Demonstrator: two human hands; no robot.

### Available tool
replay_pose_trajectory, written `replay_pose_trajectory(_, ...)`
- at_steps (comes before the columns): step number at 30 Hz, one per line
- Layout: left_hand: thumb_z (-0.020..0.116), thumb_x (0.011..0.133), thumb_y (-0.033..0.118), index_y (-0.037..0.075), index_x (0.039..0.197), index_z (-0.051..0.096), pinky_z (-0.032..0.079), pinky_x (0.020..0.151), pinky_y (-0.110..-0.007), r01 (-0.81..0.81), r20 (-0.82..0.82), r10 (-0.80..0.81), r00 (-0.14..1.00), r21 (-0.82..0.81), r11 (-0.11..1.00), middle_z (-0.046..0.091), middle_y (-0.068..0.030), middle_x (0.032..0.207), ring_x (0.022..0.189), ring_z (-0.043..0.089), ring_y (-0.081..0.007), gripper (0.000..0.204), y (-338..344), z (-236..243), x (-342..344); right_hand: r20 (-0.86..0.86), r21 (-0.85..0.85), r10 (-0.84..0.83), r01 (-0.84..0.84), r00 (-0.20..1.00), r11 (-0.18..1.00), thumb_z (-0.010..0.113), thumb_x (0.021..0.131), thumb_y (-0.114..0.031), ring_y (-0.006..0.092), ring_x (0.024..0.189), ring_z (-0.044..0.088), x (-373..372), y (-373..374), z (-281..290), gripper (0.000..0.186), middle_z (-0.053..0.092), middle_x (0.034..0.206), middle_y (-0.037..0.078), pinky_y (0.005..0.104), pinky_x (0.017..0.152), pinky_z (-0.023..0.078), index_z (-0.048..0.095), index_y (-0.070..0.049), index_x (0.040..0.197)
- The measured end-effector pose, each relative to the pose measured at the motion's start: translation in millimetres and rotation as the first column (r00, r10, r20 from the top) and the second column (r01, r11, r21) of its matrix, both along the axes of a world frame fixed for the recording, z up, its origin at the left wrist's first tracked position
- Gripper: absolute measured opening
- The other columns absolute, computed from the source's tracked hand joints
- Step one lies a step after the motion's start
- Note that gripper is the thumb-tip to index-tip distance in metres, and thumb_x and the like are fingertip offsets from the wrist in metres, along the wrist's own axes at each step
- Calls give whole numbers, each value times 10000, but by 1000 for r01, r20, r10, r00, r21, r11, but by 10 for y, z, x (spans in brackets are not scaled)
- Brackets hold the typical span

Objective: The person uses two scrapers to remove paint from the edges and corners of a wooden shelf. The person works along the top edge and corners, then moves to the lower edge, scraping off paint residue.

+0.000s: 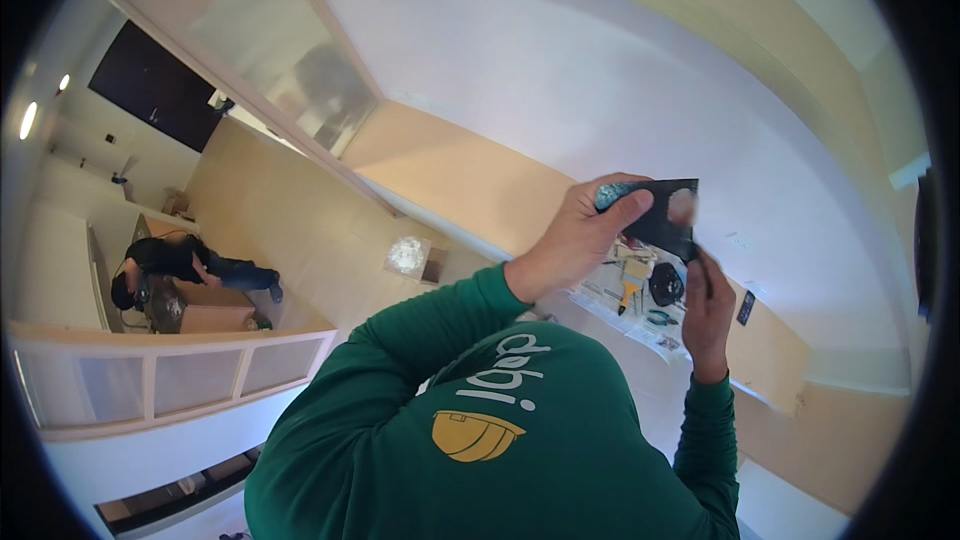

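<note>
While the left hand [597,217] grips a black plate [661,228], the right hand [711,318] at its corner has an unclear hold.

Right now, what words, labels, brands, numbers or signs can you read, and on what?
Green shirt: large white lettering, legible but not copied here, beside a yellow hard-hat emblem.
Printed sheet under the tools: print too small to read.
Black flat piece in the left hand: no readable text.
Slim black device: any markings too small to read.
</note>
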State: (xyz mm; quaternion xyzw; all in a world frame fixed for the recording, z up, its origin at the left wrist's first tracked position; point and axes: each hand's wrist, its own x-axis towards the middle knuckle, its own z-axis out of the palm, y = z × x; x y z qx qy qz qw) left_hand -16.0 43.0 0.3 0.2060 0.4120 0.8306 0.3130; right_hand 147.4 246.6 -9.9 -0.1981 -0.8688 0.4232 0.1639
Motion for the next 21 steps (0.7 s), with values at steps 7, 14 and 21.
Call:
replay_pose_trajectory(7, 694, 1125, 243, -6, 1316, 743, 528, 767, -254, -299, -238, 257, 937, -162, 940, 766, -2, 1047, 914, 659, -59, 317, 53, -127, -124, -60, 110, 256, -248, 965, 962, 632, 1137, -190, 88, 710, 598, -34, -430, -4, 226, 710, 854, 25, 274, 660, 502, 725, 14, 1170)
replay_pose_trajectory(14, 645, 1152, 241, -34, 1399, 687, 543, 829, -294, -260, -141, 264, 954, 46, 965, 773, -77, 1159, 989, 682, -114, 371, 114, -71, -93, -205, -645, -135, -29, 969, 764, 641, 1133, -216, 25, 663, 483, -132, -550, 235, 214, 550, 728, -49, 259, 569, 391, 693, -15, 1080)
replay_pose_trajectory(21, 611, 1166, 193, -26, 1408, 695, 562, 818, -279, -146, -447, 43, 893, -198, 969, 785, -60, 1112, 921, 684, -102, 337, 59, 118, -72, -170, -439, -225, 131, 959, 889, 654, 1140, -290, 17, 619, 413, -252, -614, 92, 303, 497, 702, -75, 236, 542, 321, 656, -41, 967)
